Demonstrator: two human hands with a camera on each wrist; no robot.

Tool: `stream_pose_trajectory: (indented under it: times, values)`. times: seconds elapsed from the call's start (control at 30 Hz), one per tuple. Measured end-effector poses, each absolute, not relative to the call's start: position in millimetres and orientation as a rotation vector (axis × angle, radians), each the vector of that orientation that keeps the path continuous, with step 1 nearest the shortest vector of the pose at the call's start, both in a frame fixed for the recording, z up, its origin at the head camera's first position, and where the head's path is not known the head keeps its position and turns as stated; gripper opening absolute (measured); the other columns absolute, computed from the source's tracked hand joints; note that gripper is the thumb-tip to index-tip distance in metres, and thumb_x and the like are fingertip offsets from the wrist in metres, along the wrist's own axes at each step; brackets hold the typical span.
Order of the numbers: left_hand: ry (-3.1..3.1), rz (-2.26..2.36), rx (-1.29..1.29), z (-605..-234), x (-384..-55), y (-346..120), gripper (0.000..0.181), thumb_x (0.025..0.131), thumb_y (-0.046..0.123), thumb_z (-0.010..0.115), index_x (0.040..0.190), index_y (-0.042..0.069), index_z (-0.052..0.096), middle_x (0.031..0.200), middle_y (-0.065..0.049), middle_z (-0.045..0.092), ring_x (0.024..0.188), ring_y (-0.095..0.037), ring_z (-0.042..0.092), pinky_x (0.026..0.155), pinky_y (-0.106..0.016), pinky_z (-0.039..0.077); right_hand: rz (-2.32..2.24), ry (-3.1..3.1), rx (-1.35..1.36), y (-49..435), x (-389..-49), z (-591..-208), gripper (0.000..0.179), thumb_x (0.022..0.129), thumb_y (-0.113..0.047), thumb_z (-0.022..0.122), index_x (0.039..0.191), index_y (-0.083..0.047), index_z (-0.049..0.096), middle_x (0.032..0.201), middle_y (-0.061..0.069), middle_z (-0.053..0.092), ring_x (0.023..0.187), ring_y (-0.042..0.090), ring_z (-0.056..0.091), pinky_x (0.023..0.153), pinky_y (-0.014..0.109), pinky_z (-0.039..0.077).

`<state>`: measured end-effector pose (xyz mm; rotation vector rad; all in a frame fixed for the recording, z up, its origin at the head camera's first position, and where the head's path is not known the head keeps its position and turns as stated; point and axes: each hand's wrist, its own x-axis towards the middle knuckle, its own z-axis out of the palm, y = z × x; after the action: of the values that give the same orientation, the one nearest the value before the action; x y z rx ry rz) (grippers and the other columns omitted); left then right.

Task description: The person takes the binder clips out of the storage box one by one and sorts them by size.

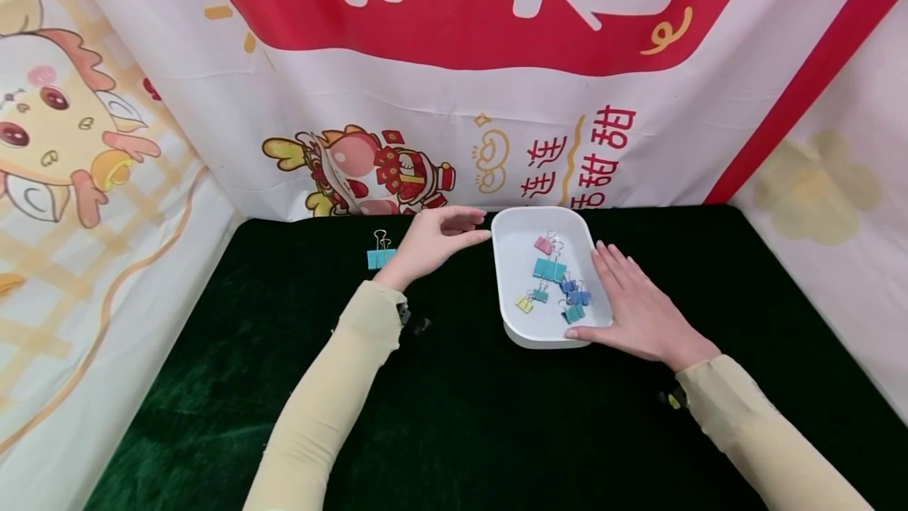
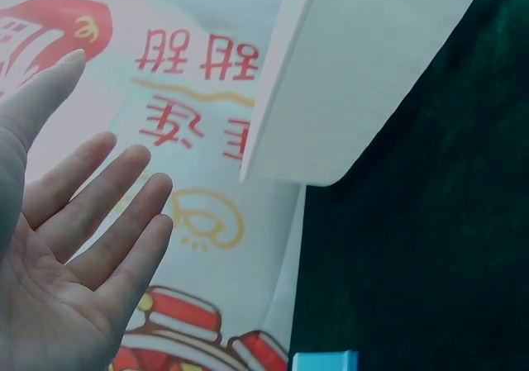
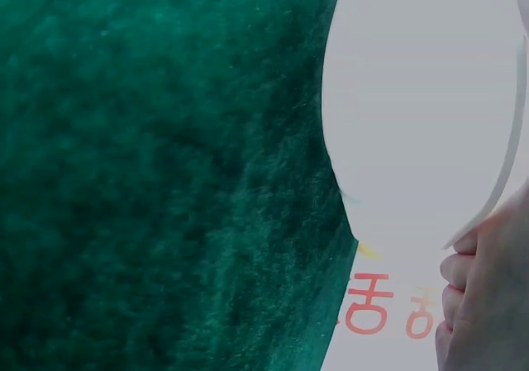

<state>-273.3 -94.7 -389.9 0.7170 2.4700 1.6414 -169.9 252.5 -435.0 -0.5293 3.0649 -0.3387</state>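
A white plastic bin [image 1: 521, 322] stands on the dark green cloth with several binder clips inside, among them a large teal binder clip [image 1: 549, 270], a pink one [image 1: 545, 244] and a yellow one [image 1: 524, 303]. My right hand [image 1: 641, 310] rests against the bin's right side, fingers straight along the rim and thumb at the near right corner. Just off the far left rim is my left hand [image 1: 441, 241], holding nothing; its spread fingers [image 2: 124, 247] show in the left wrist view. Behind it on the cloth sits a blue binder clip [image 1: 380, 259], partly hidden by that hand.
The green cloth [image 1: 454, 432] covers the table up to a printed white curtain [image 1: 426, 85] at the back. More printed fabric [image 1: 106, 259] hangs along the left side, and a pale sheet [image 1: 837, 203] hangs on the right.
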Motion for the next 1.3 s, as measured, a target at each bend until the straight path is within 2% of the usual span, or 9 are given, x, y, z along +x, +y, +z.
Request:
stream_pose_trajectory:
  times: [0.4, 0.63, 0.83, 1.07, 1.3]
  values:
    - [2.434, 1.631, 0.712, -394.2, -270.2, -75.0, 0.047, 0.09, 0.046, 0.077, 0.128, 0.019, 0.071, 0.124, -0.009, 0.069, 0.105, -0.011, 0.066, 0.093, -0.033, 0.053, -0.352, 3.065, -0.497, 250.2, -170.7, -433.0, 0.134, 0.074, -0.091, 0.053, 0.163, -0.005, 0.002, 0.169, 0.012, 0.001, 0.154, 0.028, -0.001, 0.122, 0.047, 0.004]
    - [2.418, 1.622, 0.746, -395.9, -270.4, -60.7, 0.049, 0.089, 0.042, 0.079, 0.13, 0.018, 0.069, 0.122, 0.005, 0.069, 0.107, -0.012, 0.066, 0.093, -0.03, 0.053, -0.369, 3.061, -0.475, 251.5, -171.8, -435.8, 0.133, 0.075, -0.089, 0.056, 0.163, -0.007, 0.001, 0.17, 0.01, -0.002, 0.154, 0.027, -0.003, 0.122, 0.048, 0.003]
    - [2.391, 1.574, 0.786, -405.0, -271.1, -42.9, 0.053, 0.088, 0.042, 0.081, 0.133, 0.018, 0.068, 0.127, -0.001, 0.068, 0.115, -0.022, 0.064, 0.096, -0.031, 0.051, -0.38, 3.077, -0.492, 250.1, -170.5, -438.2, 0.133, 0.074, -0.089, 0.057, 0.163, -0.005, 0.004, 0.169, 0.012, 0.002, 0.154, 0.028, -0.002, 0.122, 0.049, 0.005]
    - [2.399, 1.489, 0.857, -412.6, -270.8, -18.9, 0.061, 0.085, 0.041, 0.084, 0.136, 0.014, 0.065, 0.132, -0.001, 0.065, 0.117, -0.016, 0.062, 0.1, -0.033, 0.049, -0.361, 3.092, -0.506, 249.0, -170.3, -439.3, 0.134, 0.073, -0.091, 0.055, 0.163, -0.004, 0.006, 0.169, 0.013, 0.004, 0.154, 0.027, -0.001, 0.122, 0.048, 0.006]
    - [2.413, 1.345, 0.818, -413.7, -272.0, 3.2, 0.073, 0.083, 0.04, 0.086, 0.143, 0.01, 0.058, 0.14, -0.008, 0.06, 0.126, -0.027, 0.057, 0.103, -0.034, 0.046, -0.359, 3.099, -0.557, 249.3, -170.8, -439.4, 0.133, 0.075, -0.09, 0.055, 0.162, -0.001, 0.006, 0.169, 0.015, 0.003, 0.154, 0.032, 0.001, 0.122, 0.051, 0.007]
